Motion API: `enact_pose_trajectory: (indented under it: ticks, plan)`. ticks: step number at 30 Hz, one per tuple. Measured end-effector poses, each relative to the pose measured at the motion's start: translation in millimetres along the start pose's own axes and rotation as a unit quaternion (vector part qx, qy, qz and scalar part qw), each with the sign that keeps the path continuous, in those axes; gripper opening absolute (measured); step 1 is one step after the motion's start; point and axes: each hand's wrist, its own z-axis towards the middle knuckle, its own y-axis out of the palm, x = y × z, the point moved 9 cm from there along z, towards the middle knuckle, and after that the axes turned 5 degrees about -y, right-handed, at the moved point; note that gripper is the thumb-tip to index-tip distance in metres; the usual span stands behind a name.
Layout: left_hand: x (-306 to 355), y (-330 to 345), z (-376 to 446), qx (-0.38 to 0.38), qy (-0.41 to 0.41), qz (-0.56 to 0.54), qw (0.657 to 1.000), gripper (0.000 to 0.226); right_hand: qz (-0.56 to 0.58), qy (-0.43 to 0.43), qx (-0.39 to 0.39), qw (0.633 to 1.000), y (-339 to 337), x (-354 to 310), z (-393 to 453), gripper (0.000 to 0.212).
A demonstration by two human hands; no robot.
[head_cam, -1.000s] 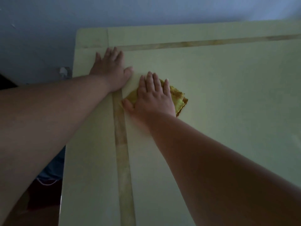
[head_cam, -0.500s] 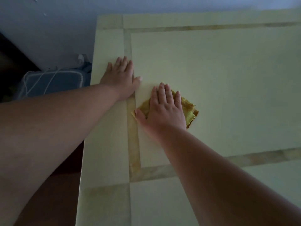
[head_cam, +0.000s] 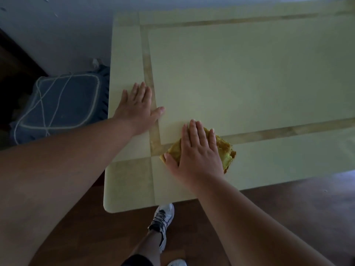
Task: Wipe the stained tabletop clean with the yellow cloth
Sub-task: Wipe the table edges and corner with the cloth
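Observation:
The pale yellow tabletop point(head_cam: 240, 77) has darker inlay bands along its edges. A folded yellow cloth point(head_cam: 225, 153) lies near the table's front left corner, over the front band. My right hand point(head_cam: 197, 150) presses flat on the cloth, fingers together, covering most of it. My left hand point(head_cam: 138, 110) rests flat on the tabletop by the left band, fingers spread, with nothing under it. The light is dim and no distinct stain shows.
A blue cushioned seat point(head_cam: 61, 104) with white cord on it stands left of the table, by a pale wall. Dark wooden floor lies below the front edge, where a leg and a white sneaker point(head_cam: 162, 219) show.
My right hand has dragged the cloth toward me, from the middle panel down onto the front band. The view has tilted down, bringing the table's front edge and floor into sight.

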Motion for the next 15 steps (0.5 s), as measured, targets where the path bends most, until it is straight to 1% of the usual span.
enact_pose_trajectory:
  ticks: [8, 12, 15]
  plan:
    - [-1.1, 3.7, -11.4, 0.006, 0.007, 0.012, 1.000, 0.097, 0.030, 0.023, -0.011, 0.999, 10.6, -28.1, -63.1, 0.102]
    - [-0.5, 2.6, -10.0, 0.008, 0.005, 0.013, 1.000, 0.096, 0.050, 0.048, 0.001, 0.998, 19.3, -57.3, -70.1, 0.100]
    - [-1.2, 2.2, -8.8, 0.022, 0.006, 0.001, 1.000, 0.092, 0.056, 0.042, -0.016, 0.997, 26.4, -82.4, -61.9, 0.102]
